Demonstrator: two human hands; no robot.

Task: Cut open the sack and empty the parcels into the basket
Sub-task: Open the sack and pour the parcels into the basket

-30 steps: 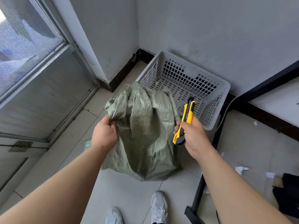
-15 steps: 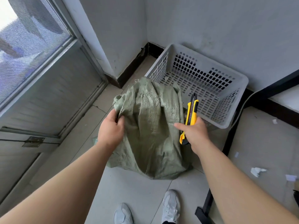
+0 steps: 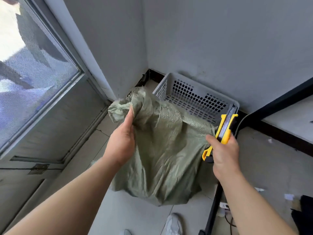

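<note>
A green woven sack [image 3: 162,153] stands on the tiled floor in front of me, its top leaning toward a grey perforated plastic basket [image 3: 199,92] in the room's corner. My left hand [image 3: 122,141] grips a bunched fold of the sack's upper left edge. My right hand [image 3: 223,153] holds a yellow and black utility knife [image 3: 224,129] upright at the sack's right side, blade end pointing up near the basket's rim. The basket's visible inside holds nothing. No parcels show; the sack hides its contents.
A glazed door [image 3: 39,85] fills the left side. A black metal table frame [image 3: 213,211] with a leg stands at the right, beside scraps of paper [image 3: 288,196] on the floor. My shoes [image 3: 173,223] are just below the sack.
The sack's top has been lifted and pulled wider, now overlapping the basket's near edge. My left hand shifted to a higher fold. My right hand with the knife moved right and up.
</note>
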